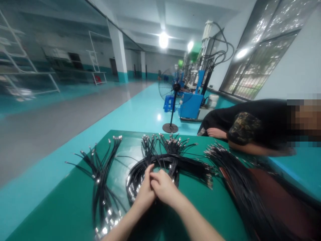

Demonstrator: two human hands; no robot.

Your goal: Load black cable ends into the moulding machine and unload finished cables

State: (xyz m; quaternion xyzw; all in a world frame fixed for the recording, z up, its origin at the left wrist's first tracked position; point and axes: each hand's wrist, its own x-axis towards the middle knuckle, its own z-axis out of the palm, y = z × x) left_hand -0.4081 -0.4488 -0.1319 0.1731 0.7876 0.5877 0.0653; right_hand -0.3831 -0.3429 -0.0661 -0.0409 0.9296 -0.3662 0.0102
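Hands together — cables beside, beyond

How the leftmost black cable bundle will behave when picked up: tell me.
The black cable bundle would probably flop rather than stay rigid, since its strands curve and splay. Its near end may hang heavier, as shiny metal pieces cluster there. Strands fanning out at the far end could snag or slip loose.

You were in a factory workshop: blue machines with dark hoses stood in a row beside the windows, a pedestal fan stood on the glossy turquoise floor, and bundles of black cables lay across a green worktable.
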